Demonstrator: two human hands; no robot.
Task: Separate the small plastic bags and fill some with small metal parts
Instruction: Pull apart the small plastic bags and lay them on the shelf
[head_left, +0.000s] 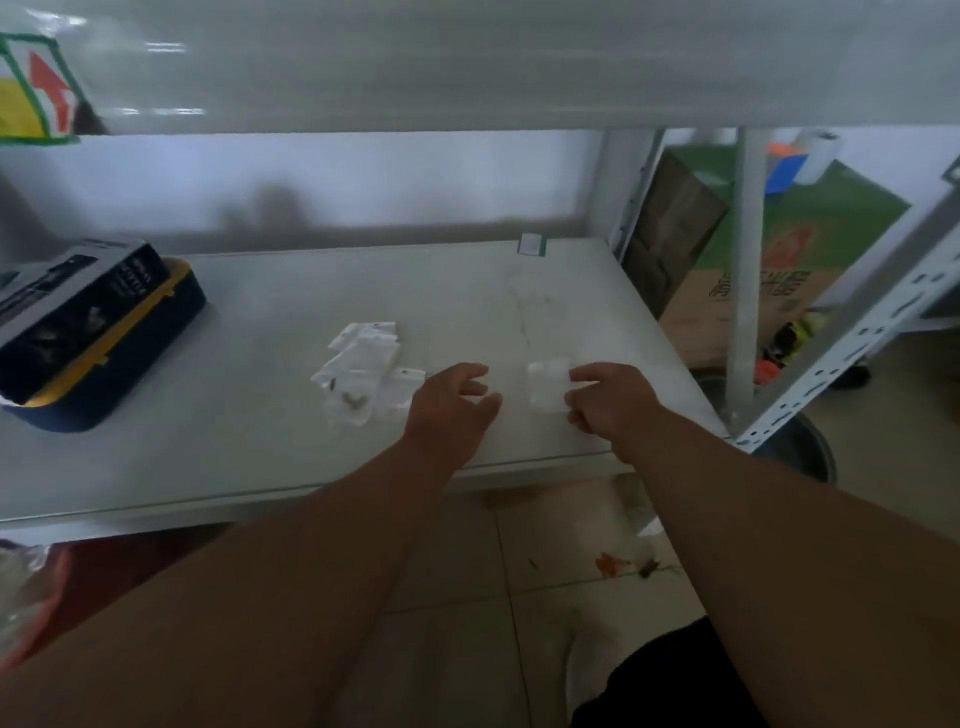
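Observation:
A heap of several small clear plastic bags (358, 371) lies on the white shelf board (260, 441); at least one holds small dark metal parts (353, 399). My right hand (610, 400) pinches one small clear bag (548, 387) just above the board, right of the heap. My left hand (452, 408) hovers between the heap and that bag, its fingers loosely spread and holding nothing. The frame is blurred.
An open dark blue and yellow parts case (88, 332) sits at the shelf's left. A small white and green tag (532, 244) lies at the back edge. Perforated metal uprights (852, 332) and a cardboard box (779, 270) stand to the right. Another shelf hangs overhead.

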